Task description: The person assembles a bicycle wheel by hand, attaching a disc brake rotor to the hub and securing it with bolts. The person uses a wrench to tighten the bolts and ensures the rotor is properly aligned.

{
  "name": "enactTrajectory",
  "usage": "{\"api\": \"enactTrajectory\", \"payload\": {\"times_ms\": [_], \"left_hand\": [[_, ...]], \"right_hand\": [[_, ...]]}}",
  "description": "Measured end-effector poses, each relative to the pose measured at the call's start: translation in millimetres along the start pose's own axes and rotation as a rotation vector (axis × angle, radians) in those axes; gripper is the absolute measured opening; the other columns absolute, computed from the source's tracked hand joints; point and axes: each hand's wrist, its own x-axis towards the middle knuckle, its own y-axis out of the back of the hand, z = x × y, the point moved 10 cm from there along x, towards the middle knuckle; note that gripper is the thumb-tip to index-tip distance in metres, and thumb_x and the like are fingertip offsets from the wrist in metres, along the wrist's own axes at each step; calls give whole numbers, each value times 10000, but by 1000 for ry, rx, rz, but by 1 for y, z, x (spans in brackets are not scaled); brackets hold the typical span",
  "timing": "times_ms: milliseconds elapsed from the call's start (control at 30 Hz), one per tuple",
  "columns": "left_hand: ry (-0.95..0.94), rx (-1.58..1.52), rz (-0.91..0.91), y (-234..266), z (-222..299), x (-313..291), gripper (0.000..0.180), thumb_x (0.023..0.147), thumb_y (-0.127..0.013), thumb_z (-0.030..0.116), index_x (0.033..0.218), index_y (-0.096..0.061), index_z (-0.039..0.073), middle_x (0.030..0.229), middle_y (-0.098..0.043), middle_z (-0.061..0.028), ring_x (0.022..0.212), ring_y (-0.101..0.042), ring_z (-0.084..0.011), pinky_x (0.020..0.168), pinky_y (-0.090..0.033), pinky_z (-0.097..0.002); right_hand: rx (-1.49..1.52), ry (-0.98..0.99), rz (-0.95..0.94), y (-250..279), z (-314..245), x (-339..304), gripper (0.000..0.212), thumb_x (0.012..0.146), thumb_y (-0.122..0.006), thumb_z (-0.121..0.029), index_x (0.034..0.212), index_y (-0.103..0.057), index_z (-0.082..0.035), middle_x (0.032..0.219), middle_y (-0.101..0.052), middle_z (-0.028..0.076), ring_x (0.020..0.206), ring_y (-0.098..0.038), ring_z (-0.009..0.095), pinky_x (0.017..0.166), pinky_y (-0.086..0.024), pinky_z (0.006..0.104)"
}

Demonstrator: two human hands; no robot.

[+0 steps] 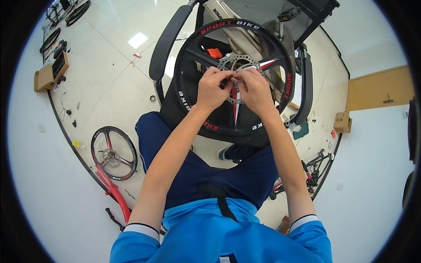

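Our clothing: we wore a blue shirt and dark blue trousers, lowest in the head view.
Forearms: both rose from the lower edge and met over the wheel's centre.
Left hand: our fingers were pinched together on a small part at the brake disc's edge; we could not tell what the part was.
Right hand: our fingers were closed on a thin metal tool, touching the left hand's fingertips.
Brake disc: silver and perforated, it sat at the hub, partly hidden by both hands.
Wheel: black with red-edged spokes, it stood upright just beyond our knees, against a black chair.
Floor, left: we saw a second black wheel on a red frame.
Far left: a cardboard box lay well apart.
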Motion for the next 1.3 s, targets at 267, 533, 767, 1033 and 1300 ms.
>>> {"api": "enactTrajectory", "payload": {"times_ms": [267, 533, 767, 1033, 1300], "left_hand": [[118, -21, -72, -7, -10, -3, 260, 731, -783, -12, 976, -780, 74, 884, -719, -77, 827, -681, -229, 718, -564, -329], [4, -21, 42, 0, -5, -3, 187, 701, -794, -11, 876, -747, 32, 882, -718, -61, 837, -644, -260, 743, -547, -357], [11, -27, 48, -2, -1, -3, 159, 716, -740, -55, 858, -723, 16, 883, -704, -73, 838, -627, -290, 752, -536, -372], [-32, 40, 24, -3, 4, -5, 202, 718, -757, -40, 908, -736, 26, 950, -720, -74, 896, -647, -286, 794, -544, -375], [39, -69, 110, 0, 3, -4, 193, 720, -764, -59, 897, -740, 14, 877, -722, -93, 811, -674, -272, 702, -555, -358]], "right_hand": [[-69, 1, 49, -3, 1, -7, 110, 869, -704, -58, 897, -601, -31, 824, -642, 109, 850, -635, 305, 732, -521, 415], [-156, 48, 73, -1, -5, -1, 153, 873, -741, -116, 865, -601, -55, 801, -643, 86, 854, -637, 285, 759, -497, 409], [398, -167, 34, -2, 0, 0, 196, 897, -668, -16, 1090, -697, -18, 958, -727, 129, 906, -695, 324, 784, -538, 396], [304, -184, 95, 8, 5, -5, 152, 870, -726, -19, 1021, -741, -19, 859, -738, 150, 744, -725, 283, 692, -556, 335], [226, -254, 123, 9, 19, 0, 193, 816, -803, -65, 997, -763, -8, 868, -763, 125, 757, -744, 220, 693, -559, 301]]}}
